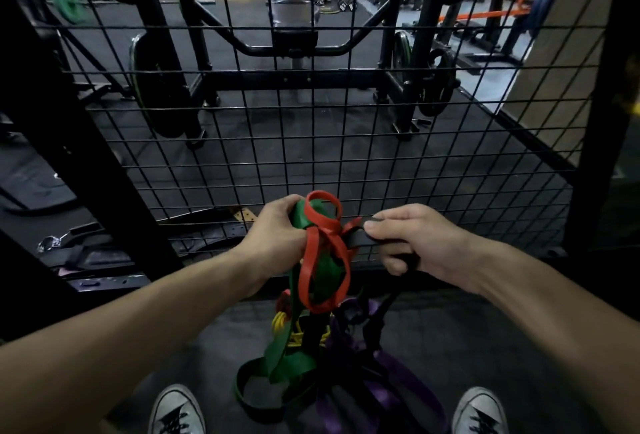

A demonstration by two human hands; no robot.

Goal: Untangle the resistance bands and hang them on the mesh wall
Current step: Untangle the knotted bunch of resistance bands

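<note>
A tangle of resistance bands hangs between my hands in front of the black mesh wall [381,142]. My left hand [277,231] grips the wide green band [325,269] near its top, where a red band [318,215] loops around it. My right hand [412,239] pinches a black band [356,239] that runs out of the knot to the right. Below, the green band trails to the floor beside a purple band [391,381] and a small yellow band [280,324].
My two white sneakers [176,413] [479,411] stand on the dark floor either side of the pile. Behind the mesh stand a black weight rack [294,49] and plates. A black frame post [79,142] slants at the left, another post [602,87] at the right.
</note>
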